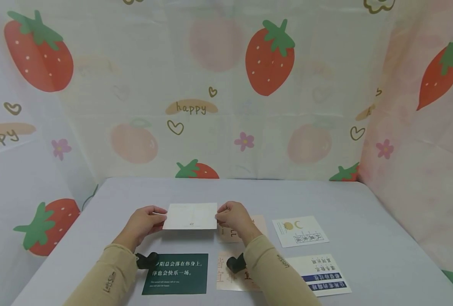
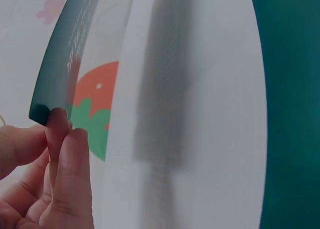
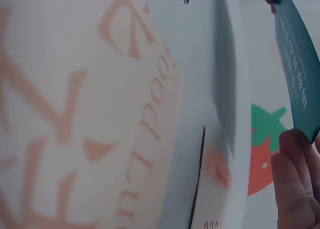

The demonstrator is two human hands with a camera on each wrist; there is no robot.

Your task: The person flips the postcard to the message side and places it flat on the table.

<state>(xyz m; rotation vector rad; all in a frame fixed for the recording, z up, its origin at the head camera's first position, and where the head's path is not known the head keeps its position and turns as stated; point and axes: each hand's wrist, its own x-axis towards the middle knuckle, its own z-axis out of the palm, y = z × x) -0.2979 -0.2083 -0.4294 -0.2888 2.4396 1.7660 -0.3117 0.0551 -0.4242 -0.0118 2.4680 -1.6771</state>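
Between my two hands a card (image 1: 189,216) is held above the table, its white side with a tiny print toward the head camera. Its other face is dark green with white writing, as the green side (image 2: 62,59) in the left wrist view shows. My left hand (image 1: 145,223) pinches the left edge between thumb and fingers. At the right edge my right hand (image 1: 237,216) pinches it likewise. A shadow of card and hand falls on the white table. Below the card lies a dark green card (image 1: 174,274) with white characters.
A peach card (image 1: 226,272) lies under my right forearm, and another peach card (image 1: 258,223) is partly hidden by my right hand. To the right are a sun-and-moon card (image 1: 300,231) and a blue-banded card (image 1: 322,278). A strawberry-print curtain (image 1: 226,93) surrounds the table (image 1: 364,221).
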